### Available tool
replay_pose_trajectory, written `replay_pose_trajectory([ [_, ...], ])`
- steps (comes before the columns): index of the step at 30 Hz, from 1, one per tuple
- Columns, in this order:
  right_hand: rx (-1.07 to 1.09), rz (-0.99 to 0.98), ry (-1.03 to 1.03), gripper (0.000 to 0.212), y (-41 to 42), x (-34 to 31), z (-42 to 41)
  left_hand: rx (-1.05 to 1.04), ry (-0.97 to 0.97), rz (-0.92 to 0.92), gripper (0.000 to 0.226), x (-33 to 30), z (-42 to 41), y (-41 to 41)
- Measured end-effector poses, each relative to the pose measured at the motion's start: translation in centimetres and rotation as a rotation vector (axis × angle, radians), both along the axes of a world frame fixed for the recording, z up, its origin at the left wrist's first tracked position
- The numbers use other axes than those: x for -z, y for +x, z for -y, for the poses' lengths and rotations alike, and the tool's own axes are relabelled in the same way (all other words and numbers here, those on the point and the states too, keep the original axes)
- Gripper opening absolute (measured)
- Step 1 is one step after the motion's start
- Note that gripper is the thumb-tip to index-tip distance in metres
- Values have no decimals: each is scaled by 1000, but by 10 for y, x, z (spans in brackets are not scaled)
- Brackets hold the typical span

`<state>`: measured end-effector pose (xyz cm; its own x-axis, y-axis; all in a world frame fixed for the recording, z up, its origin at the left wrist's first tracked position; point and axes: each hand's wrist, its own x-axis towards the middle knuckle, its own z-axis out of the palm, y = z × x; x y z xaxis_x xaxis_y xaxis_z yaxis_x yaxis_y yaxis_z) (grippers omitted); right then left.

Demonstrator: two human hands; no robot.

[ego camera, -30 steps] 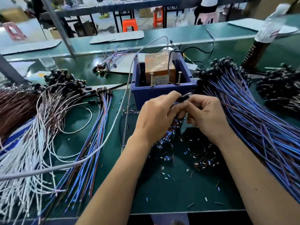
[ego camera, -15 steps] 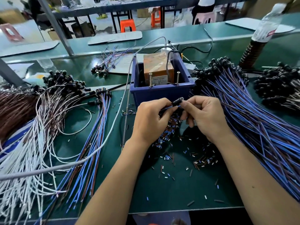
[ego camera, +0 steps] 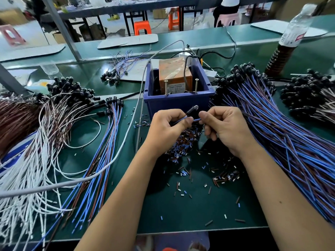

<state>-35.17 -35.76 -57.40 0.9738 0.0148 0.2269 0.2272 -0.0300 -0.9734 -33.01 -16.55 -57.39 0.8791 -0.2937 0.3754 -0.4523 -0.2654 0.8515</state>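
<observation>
Green matting covers the workbench (ego camera: 181, 211), and the two hands meet low over it with one lead held between them. The left hand (ego camera: 166, 127) pinches a thin blue wire (ego camera: 195, 120) between thumb and forefinger, its other fingers curled under. The right hand (ego camera: 226, 129) pinches the same wire a little further along, thumb on top, so a short stretch runs level from one grip to the other. Just above that stretch the wire's black cap (ego camera: 191, 109) with a clear tip sticks up at a slant.

Directly beyond the grip, almost touching the knuckles, stands a blue bin (ego camera: 177, 103) with an orange box (ego camera: 174, 73) inside it. Right beneath the hands lies a heap of cut sleeve bits (ego camera: 183, 142), blue, brown and white, scattering out toward the person. To the right of the grip a thick fan of blue and brown leads (ego camera: 282, 134) spreads across the mat, black caps at its far end. Well to the left lie a smaller row of blue leads (ego camera: 103, 151) and, further out, a tangle of white wires (ego camera: 27, 169). A grey cable (ego camera: 126, 134) curves past the left wrist.
</observation>
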Motion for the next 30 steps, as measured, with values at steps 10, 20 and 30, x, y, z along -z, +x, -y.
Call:
replay_pose_trajectory([
  [10,17,0,4,29,1,0,-1,59,13,-80,29,-6,-3,-1],
  [20,247,34,84,28,7,4,18,-26,-208,-115,30,-8,-17,3],
  [30,95,60,265,3,-2,5,-36,20,-277,-117,21,0,9,-1],
])
